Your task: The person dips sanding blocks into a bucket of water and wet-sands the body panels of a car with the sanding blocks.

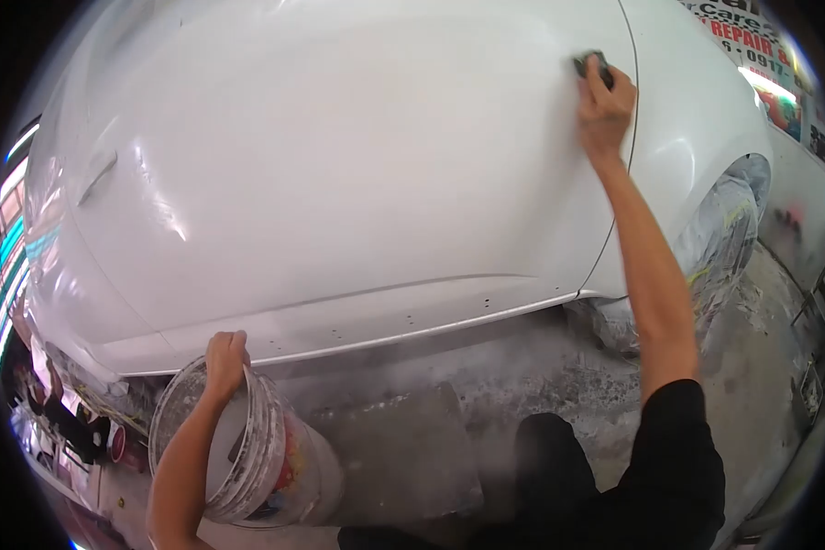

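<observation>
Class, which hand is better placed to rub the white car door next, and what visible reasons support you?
Probably the right hand: it holds a dark block at the white car door, whereas the left hand is lower, at the bucket rim.

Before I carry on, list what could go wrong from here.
The dark pad in the right hand sits near the seam at the edge of the white car door; straying onto that edge could wear it unevenly.

The bucket stands close to the car's lower sill, with the left hand at its rim; a careless pull might tip it or knock the sill.
</observation>
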Available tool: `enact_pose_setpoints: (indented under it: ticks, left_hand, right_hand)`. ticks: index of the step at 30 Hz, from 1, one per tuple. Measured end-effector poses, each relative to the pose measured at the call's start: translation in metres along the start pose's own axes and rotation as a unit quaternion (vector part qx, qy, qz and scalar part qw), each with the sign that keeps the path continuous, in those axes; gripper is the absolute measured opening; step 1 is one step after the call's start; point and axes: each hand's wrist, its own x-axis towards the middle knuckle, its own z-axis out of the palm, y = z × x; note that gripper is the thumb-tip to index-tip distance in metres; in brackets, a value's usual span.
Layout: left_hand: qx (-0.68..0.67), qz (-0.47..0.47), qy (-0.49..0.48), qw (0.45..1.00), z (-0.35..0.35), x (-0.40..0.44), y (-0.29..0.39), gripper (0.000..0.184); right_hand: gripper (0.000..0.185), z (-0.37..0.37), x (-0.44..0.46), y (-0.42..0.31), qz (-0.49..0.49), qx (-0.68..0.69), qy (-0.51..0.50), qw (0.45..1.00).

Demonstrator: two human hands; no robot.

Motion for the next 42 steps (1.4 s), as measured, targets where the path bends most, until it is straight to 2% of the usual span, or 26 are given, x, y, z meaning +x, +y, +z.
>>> enact_pose_setpoints:
  ticks: [2, 3, 4, 5, 6, 7, 8, 10, 12, 16, 17, 18, 20, 23, 24, 26, 28, 31, 34, 35, 36, 38, 39, 40, 41, 42]
  left_hand:
    - [0.019, 0.031, 0.017, 0.999, -0.003, 0.002, -0.008, 0.053]
    - [0.036, 0.062, 0.021, 0.997, -0.004, 0.006, -0.016, 0.054]
    - [0.048, 0.093, 0.015, 0.994, -0.001, 0.004, -0.02, 0.054]
    - [0.02, 0.045, 0.011, 0.999, -0.002, 0.002, -0.018, 0.055]
    - [-0.006, 0.004, 0.004, 1.0, -0.004, -0.001, -0.013, 0.055]
    - [-0.031, -0.035, -0.003, 0.999, -0.003, 0.0, -0.003, 0.055]
    - [-0.032, -0.032, -0.006, 0.999, -0.001, 0.002, 0.006, 0.055]
    - [-0.035, -0.039, -0.004, 0.999, -0.002, 0.001, 0.008, 0.055]
    - [-0.035, -0.039, 0.004, 0.999, -0.004, -0.002, 0.001, 0.056]
    - [-0.03, -0.024, 0.005, 0.999, 0.004, 0.002, -0.018, 0.056]
    - [-0.03, -0.025, 0.007, 0.999, 0.003, 0.005, -0.022, 0.056]
    - [-0.026, -0.034, -0.009, 0.999, -0.002, 0.004, -0.021, 0.056]
    - [-0.033, -0.049, -0.03, 0.998, -0.006, 0.002, -0.009, 0.056]
    - [-0.038, -0.054, -0.014, 0.998, -0.001, 0.005, -0.021, 0.056]
    - [-0.01, -0.007, -0.013, 1.0, 0.0, 0.007, -0.019, 0.055]
    - [0.048, 0.071, -0.01, 0.996, -0.002, 0.003, -0.02, 0.054]
    - [0.019, 0.018, -0.025, 0.999, -0.005, 0.0, -0.013, 0.053]
    - [0.008, -0.008, -0.018, 1.0, -0.004, 0.002, -0.016, 0.052]
    - [0.037, 0.034, -0.028, 0.998, -0.01, 0.006, -0.01, 0.054]
    - [0.044, 0.053, -0.038, 0.997, -0.01, 0.001, -0.007, 0.054]
    - [0.025, 0.036, -0.039, 0.998, -0.007, -0.001, -0.004, 0.055]
    - [-0.001, 0.007, -0.042, 0.999, -0.013, 0.001, -0.001, 0.055]
    - [0.027, 0.031, -0.01, 0.999, -0.011, -0.003, -0.006, 0.056]
    - [0.033, 0.027, -0.018, 0.999, -0.011, -0.007, -0.001, 0.056]
    - [0.037, 0.025, -0.024, 0.999, -0.015, -0.007, 0.007, 0.057]
    - [0.039, 0.023, -0.028, 0.999, -0.014, -0.004, 0.009, 0.057]
  right_hand:
    - [0.037, 0.005, -0.003, -0.012, 0.069, -0.069, 0.007, 0.995]
    - [0.034, 0.03, 0.02, -0.072, 0.088, -0.071, 0.072, 0.991]
    - [0.038, 0.03, 0.038, -0.107, 0.152, -0.032, 0.047, 0.987]
    - [0.045, 0.022, 0.041, -0.112, 0.167, -0.005, -0.003, 0.986]
    - [0.047, 0.011, 0.036, -0.094, 0.118, 0.055, -0.026, 0.991]
    - [0.047, -0.006, 0.032, -0.068, 0.027, 0.073, -0.056, 0.995]
    - [0.046, -0.024, 0.026, -0.039, -0.063, 0.094, -0.087, 0.99]
    - [0.035, -0.059, -0.015, 0.027, -0.027, 0.071, -0.079, 0.994]
    - [0.038, -0.098, -0.066, 0.085, 0.077, -0.004, -0.084, 0.993]
    - [0.031, -0.031, -0.063, -0.007, 0.043, 0.008, -0.038, 0.998]
    - [0.03, 0.023, -0.052, -0.09, 0.081, 0.105, 0.056, 0.99]
    - [0.029, 0.032, -0.021, -0.172, 0.12, 0.106, 0.021, 0.987]
    - [0.028, 0.016, 0.027, -0.215, 0.063, 0.091, -0.035, 0.993]
    - [0.028, -0.014, 0.01, -0.142, -0.103, 0.217, -0.088, 0.967]
    - [0.028, -0.026, -0.012, -0.109, -0.111, 0.21, -0.122, 0.964]
    - [0.029, -0.075, -0.06, -0.039, -0.082, 0.155, -0.118, 0.977]
    - [0.037, -0.112, -0.102, 0.005, -0.045, 0.104, -0.155, 0.981]
    - [0.037, -0.087, -0.099, -0.047, 0.029, 0.066, -0.084, 0.994]
    - [0.022, -0.001, -0.032, -0.206, -0.038, 0.207, -0.034, 0.977]
    - [0.024, 0.035, -0.023, -0.272, -0.103, 0.243, -0.033, 0.964]
    - [0.023, 0.041, 0.001, -0.332, -0.011, 0.458, -0.124, 0.88]
    - [0.023, 0.041, 0.007, -0.334, -0.014, 0.41, -0.083, 0.908]
    - [0.023, 0.038, 0.003, -0.342, -0.018, 0.393, -0.072, 0.917]
    - [0.019, 0.021, -0.015, -0.305, -0.049, 0.356, -0.081, 0.929]
    - [0.017, -0.005, -0.047, -0.236, -0.083, 0.318, -0.088, 0.94]
    - [0.025, -0.032, -0.082, -0.176, -0.127, 0.216, -0.085, 0.964]
